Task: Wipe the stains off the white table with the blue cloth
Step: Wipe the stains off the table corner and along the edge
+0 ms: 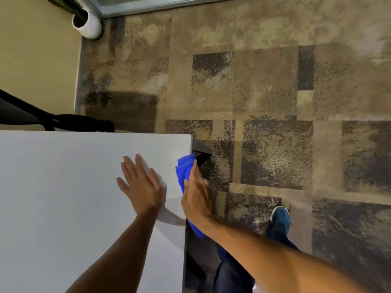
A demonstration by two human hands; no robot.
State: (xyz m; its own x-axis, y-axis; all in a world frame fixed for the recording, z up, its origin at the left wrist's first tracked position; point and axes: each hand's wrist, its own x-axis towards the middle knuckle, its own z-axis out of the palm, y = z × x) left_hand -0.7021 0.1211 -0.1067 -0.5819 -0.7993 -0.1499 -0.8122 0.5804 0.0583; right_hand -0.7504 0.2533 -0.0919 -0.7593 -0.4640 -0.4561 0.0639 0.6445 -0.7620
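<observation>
Fingers of the left hand (141, 187) lie spread flat on the white table (63, 187), while the right hand (195, 197) presses the blue cloth (185, 168) against the table's edge.

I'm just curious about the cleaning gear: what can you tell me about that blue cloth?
The cloth is bright blue, soft and plush-looking, bunched into folds rather than spread flat. It lies along the right edge of the white table, near its far corner, partly over the side. The right hand presses on it, covering its middle; one end sticks out past the fingertips, the other shows below the wrist. The left hand rests apart from it.
</observation>
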